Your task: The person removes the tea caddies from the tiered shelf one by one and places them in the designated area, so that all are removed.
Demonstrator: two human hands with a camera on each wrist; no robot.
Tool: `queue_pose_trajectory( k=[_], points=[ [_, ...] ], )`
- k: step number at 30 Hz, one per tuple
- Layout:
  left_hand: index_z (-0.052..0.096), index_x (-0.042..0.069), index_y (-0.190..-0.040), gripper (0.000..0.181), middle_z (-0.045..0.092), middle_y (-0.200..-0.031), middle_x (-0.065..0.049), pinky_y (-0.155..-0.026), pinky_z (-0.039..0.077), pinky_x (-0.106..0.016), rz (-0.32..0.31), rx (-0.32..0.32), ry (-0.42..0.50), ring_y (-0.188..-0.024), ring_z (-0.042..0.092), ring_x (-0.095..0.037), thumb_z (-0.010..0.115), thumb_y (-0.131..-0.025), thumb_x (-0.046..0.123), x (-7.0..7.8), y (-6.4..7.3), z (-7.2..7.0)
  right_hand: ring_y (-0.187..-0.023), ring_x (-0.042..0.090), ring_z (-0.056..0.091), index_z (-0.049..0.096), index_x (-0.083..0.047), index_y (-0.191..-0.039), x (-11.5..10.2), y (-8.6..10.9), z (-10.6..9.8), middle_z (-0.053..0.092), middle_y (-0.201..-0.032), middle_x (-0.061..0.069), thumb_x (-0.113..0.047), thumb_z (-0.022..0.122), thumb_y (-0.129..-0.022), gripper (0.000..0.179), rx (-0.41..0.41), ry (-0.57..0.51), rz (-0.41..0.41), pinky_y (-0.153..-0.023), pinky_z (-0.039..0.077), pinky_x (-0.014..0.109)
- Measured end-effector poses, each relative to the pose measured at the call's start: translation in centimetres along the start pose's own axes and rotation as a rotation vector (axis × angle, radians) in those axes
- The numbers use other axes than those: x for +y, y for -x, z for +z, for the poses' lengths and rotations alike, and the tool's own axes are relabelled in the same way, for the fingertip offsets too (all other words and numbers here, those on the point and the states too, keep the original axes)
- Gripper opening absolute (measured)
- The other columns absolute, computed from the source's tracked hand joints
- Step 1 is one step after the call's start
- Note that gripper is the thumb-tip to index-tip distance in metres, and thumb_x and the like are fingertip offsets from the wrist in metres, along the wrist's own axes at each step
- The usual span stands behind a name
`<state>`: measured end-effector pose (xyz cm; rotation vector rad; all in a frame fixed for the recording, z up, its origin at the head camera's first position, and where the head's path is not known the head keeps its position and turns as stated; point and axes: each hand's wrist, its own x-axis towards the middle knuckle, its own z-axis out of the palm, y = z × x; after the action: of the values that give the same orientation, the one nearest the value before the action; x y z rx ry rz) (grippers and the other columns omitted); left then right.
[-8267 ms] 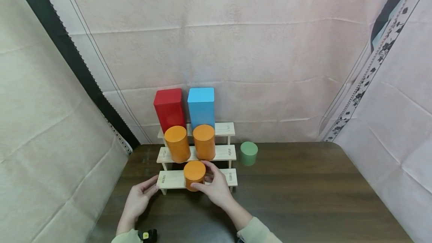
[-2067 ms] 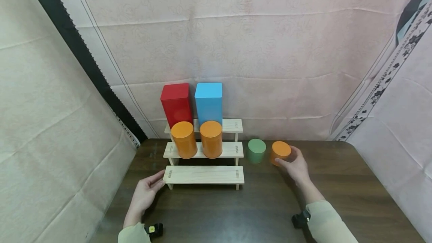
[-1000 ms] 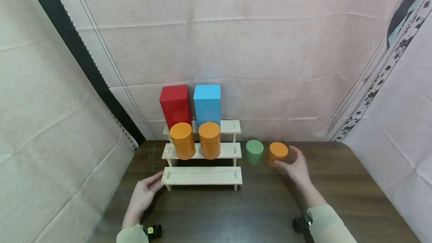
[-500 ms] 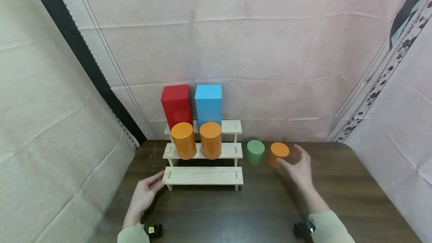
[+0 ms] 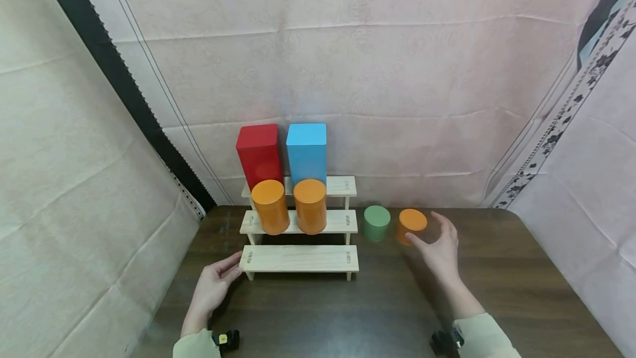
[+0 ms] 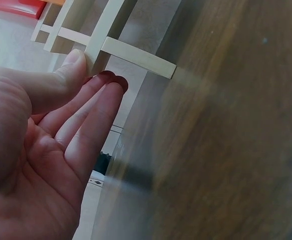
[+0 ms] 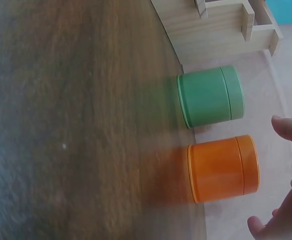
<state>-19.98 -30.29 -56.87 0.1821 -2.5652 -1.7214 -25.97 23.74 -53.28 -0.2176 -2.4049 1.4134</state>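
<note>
A pale wooden three-step display stand (image 5: 298,258) stands on the table. My left hand (image 5: 212,287) is at the left end of its lowest step; in the left wrist view the thumb and fingers pinch the board's end. A short orange canister (image 5: 411,227) stands upright on the table, right of a short green canister (image 5: 376,224). Beside the orange one my right hand (image 5: 443,250) is spread, thumb and fingers apart; the right wrist view shows a gap between the fingers and the orange canister (image 7: 223,169). The lowest step carries nothing.
Two taller orange canisters (image 5: 270,209) stand on the middle step. A red box (image 5: 259,153) and a blue box (image 5: 307,153) are on the top step. Pale cloth (image 5: 348,70) hangs behind and at both sides of the dark wooden table (image 5: 323,314).
The short orange canister has moved from the lowest step to the table beside the green one. My right hand has let go and drawn back slightly; the left hand stays at the stand.
</note>
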Motion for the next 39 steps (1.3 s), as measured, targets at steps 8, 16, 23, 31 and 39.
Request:
queue_pose_trajectory(
  k=[8,16,23,31,39],
  points=[
    [0.06,-0.002,-0.149,0.044,0.059,-0.152,-0.019,-0.101,0.058,-0.032,-0.006,-0.002,0.006,-0.133,0.063,-0.033,0.066,-0.106,0.004,-0.1,-0.1,-0.1,-0.155,0.046,0.019,0.045,-0.007,-0.159,-0.7,0.7,0.8,0.028,-0.168,0.022,-0.023,0.093,-0.087,0.088,0.022,-0.015,-0.042,-0.121,0.022,0.074],
    [0.06,-0.002,-0.15,0.045,0.059,-0.152,-0.018,-0.101,0.057,-0.031,-0.006,-0.005,0.019,-0.134,0.063,-0.032,0.066,-0.106,0.005,0.1,-0.1,-0.1,-0.153,0.043,0.023,0.052,-0.008,-0.154,-1.3,1.4,1.9,0.037,-0.163,0.018,-0.022,0.095,-0.084,0.083,0.061,-0.052,-0.128,-0.119,0.025,0.072],
    [0.06,-0.003,-0.149,0.044,0.059,-0.152,-0.018,-0.1,0.057,-0.028,0.009,-0.006,0.028,-0.133,0.063,-0.031,0.066,-0.106,0.003,0.0,-0.2,-0.2,-0.153,0.041,0.025,0.054,-0.011,-0.154,-2.5,2.4,2.4,0.038,-0.164,0.016,-0.021,0.095,-0.085,0.081,0.052,-0.09,-0.129,-0.118,0.026,0.072],
    [0.059,-0.004,-0.149,0.044,0.06,-0.151,-0.02,-0.099,0.058,-0.027,0.016,-0.001,0.031,-0.133,0.063,-0.032,0.066,-0.105,0.001,-0.1,-0.1,-0.1,-0.152,0.04,0.028,0.054,-0.007,-0.153,-3.3,3.2,3.3,0.042,-0.162,0.015,-0.015,0.095,-0.082,0.082,0.047,-0.121,-0.186,-0.117,0.028,0.068],
    [0.059,-0.004,-0.149,0.044,0.059,-0.151,-0.02,-0.1,0.058,-0.029,0.012,0.0,0.023,-0.133,0.063,-0.032,0.065,-0.106,0.001,0.0,-0.1,0.0,-0.148,0.039,0.035,0.052,-0.005,-0.153,-3.9,4.1,4.3,0.05,-0.155,0.015,-0.01,0.096,-0.081,0.085,0.017,-0.112,-0.247,-0.115,0.035,0.062]
  ],
)
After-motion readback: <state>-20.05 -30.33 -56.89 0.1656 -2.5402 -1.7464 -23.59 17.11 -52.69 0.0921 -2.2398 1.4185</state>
